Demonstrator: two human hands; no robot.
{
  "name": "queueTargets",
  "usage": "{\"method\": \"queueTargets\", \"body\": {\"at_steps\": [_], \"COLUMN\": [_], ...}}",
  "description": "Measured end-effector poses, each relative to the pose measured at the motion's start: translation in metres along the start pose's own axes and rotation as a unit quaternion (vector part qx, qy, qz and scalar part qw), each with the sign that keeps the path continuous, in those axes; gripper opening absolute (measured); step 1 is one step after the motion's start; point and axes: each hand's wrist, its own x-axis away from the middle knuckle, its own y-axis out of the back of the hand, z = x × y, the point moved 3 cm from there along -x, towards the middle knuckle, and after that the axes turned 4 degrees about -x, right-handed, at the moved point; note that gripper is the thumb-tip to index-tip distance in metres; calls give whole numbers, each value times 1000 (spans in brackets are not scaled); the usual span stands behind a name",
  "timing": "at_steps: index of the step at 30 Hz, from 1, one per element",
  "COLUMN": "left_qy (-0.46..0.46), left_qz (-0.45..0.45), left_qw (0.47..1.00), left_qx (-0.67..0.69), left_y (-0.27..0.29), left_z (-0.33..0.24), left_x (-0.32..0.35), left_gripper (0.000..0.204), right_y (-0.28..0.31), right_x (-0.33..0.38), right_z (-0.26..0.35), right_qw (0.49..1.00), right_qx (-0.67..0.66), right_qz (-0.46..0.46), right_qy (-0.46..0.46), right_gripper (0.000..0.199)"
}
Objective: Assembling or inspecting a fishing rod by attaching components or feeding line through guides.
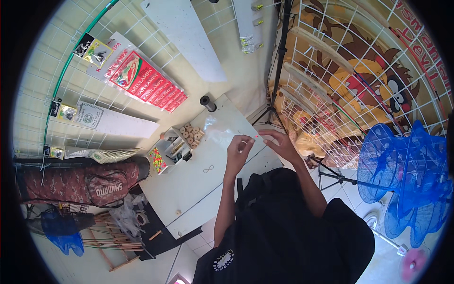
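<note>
Together above white table point(198, 175), left hand point(238, 150) pinch grip on clear bag point(220, 135), right hand point(280, 143) pinching small red float point(257, 136).

White table point(189, 184), wire grid walls point(71, 71), pale tiled floor point(392, 265), blue mesh nets point(406, 175)

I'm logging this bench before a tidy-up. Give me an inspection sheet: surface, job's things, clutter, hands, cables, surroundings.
Surface: white table, mostly bare at its near end.
Job's things: a thin piece with a red tip between the hands; clear bag just beyond.
Clutter: sorting box with beads and wooden rings, black cylinder, small loop.
Hands: left hand pinches near the red tip; right hand beside it, grip unclear.
Cables: nothing seen.
Surroundings: wire grid wall with hung packets, camouflage bag, blue nets, tripod.
</note>
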Motion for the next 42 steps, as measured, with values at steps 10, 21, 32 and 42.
{"method": "queueTargets", "body": {"at_steps": [10, 21, 32, 42], "left_qy": [14, -37, -44, -74], "left_qz": [-17, -59, -1, -19], "left_qw": [997, 986, 919, 931], "left_qx": [71, -151, -391, -358], "left_y": [1, -28, -46, -41], "left_z": [10, 129, 162, 167], "left_x": [10, 11, 23, 27], "left_gripper": [18, 26, 21, 13], "right_y": [-31, 20, 69, 61], "right_x": [0, 6, 8, -10], "right_z": [10, 14, 25, 18], "right_qw": [968, 994, 984, 982], "right_qx": [-205, 14, 63, 90], "right_qz": [69, -54, -141, -142], "right_qy": [-131, -97, -88, -90], "right_gripper": [17, 14, 17, 15]}}
